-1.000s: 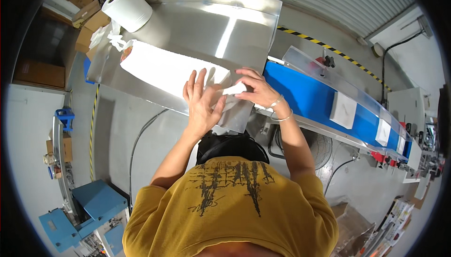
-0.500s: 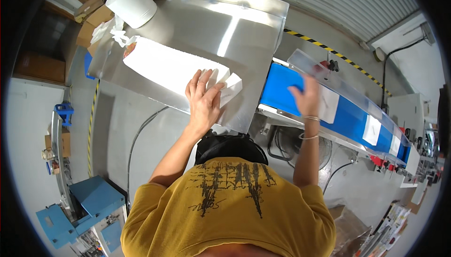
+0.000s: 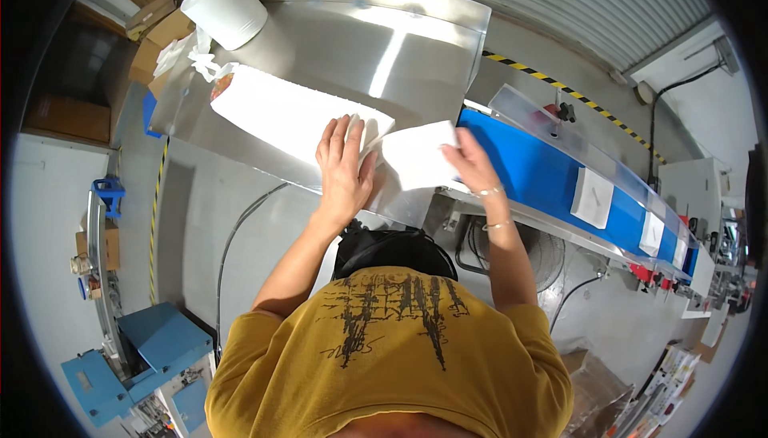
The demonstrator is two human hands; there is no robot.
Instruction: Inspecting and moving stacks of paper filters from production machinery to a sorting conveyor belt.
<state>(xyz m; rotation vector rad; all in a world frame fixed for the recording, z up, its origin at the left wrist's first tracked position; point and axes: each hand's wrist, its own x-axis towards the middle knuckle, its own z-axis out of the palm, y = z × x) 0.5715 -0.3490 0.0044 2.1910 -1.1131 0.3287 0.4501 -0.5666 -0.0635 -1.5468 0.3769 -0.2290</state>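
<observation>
A long row of stacked white packets point(image 3: 280, 110) lies aslant on the steel table point(image 3: 320, 38). My left hand point(image 3: 346, 168) rests on the row's right end, its fingers stretched out over the packets' edges. One flat white packet point(image 3: 416, 154) is drawn off that end, and my right hand point(image 3: 472, 162) grips its right edge, thumb on top. This packet spans from the table's edge toward the start of the blue conveyor belt point(image 3: 520, 154). Farther along the belt another white packet point(image 3: 592, 198) lies flat, with smaller-looking ones beyond it.
A big white paper roll point(image 3: 226, 8) stands at the table's far left. The clear plastic guard point(image 3: 552, 122) runs along the belt's far side. Below the belt sits a floor fan point(image 3: 538, 258). A black cable point(image 3: 232, 238) crosses the floor at left.
My right hand has come back left from the belt to the row and taken hold of a packet. The packets on the belt have moved right. My left hand stays on the row.
</observation>
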